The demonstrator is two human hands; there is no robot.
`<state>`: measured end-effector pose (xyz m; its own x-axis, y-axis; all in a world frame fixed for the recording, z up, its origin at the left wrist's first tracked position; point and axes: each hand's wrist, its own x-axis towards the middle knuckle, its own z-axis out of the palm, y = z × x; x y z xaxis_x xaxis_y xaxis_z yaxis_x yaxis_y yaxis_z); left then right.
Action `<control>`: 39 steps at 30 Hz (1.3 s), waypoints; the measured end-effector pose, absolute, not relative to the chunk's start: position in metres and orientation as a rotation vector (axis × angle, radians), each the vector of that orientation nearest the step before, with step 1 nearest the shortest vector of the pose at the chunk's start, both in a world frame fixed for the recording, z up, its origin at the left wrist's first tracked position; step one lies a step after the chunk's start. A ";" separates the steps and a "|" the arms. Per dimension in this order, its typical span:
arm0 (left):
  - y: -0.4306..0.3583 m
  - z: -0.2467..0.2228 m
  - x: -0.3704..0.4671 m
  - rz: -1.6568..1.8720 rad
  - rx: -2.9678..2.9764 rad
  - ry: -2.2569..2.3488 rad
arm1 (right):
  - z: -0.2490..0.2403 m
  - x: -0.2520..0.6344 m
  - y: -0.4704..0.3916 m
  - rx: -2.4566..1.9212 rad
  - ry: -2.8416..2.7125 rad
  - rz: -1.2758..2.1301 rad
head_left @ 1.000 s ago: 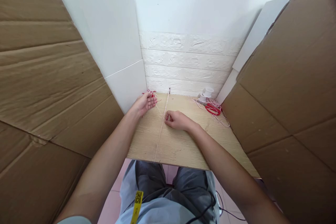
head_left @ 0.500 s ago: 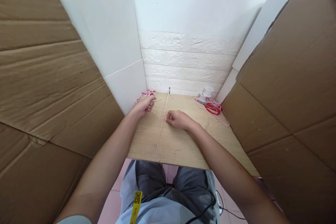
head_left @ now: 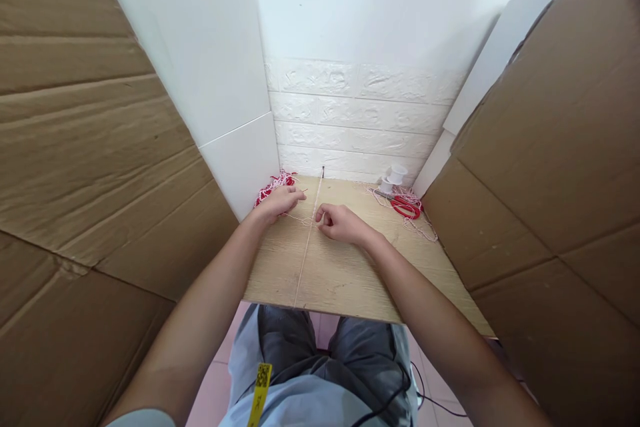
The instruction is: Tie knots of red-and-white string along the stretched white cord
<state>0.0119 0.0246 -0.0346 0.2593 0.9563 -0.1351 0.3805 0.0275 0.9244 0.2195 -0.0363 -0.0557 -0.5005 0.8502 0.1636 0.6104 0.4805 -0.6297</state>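
Observation:
A pale string [head_left: 307, 250] runs taut from a small dark hook [head_left: 323, 168] at the wall down to the table's front edge. Left of it, my left hand [head_left: 283, 202] is closed on a thin thread [head_left: 295, 217], palm down with its fingers reaching forward. That thread leads to a small loop beside the taut string. Just right of the loop is my right hand [head_left: 341, 223], its fingers curled, with thumb and index tips slightly apart at the string. Whether a strand lies between those tips is too small to make out.
A heap of red and white strings [head_left: 274, 187] lies behind my left hand. Back right are red-handled scissors [head_left: 405, 207], white spools [head_left: 397, 175] and loose pink string [head_left: 425, 230]. Cardboard walls [head_left: 100, 147] flank the wooden table [head_left: 350, 287]; a white brick-pattern wall [head_left: 360, 107] stands behind.
My left hand has turned palm down and its fingers have stretched out, showing more of the string heap. My right thumb and index tips have parted slightly near the string.

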 end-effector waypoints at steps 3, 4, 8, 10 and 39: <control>0.025 -0.036 0.012 0.695 1.591 1.300 | -0.056 0.219 -0.037 -1.225 -2.249 0.701; 0.025 -0.037 0.012 0.686 1.609 1.303 | -0.057 0.219 -0.037 -1.251 -2.243 0.686; 0.024 -0.037 0.011 0.640 1.684 1.329 | -0.063 0.216 -0.035 -1.366 -2.253 0.649; 0.022 -0.035 0.012 0.603 1.733 1.346 | -0.067 0.214 -0.033 -1.360 -2.272 0.658; 0.007 -0.018 0.008 0.097 2.042 1.108 | -0.066 0.208 -0.024 -0.932 -1.438 1.424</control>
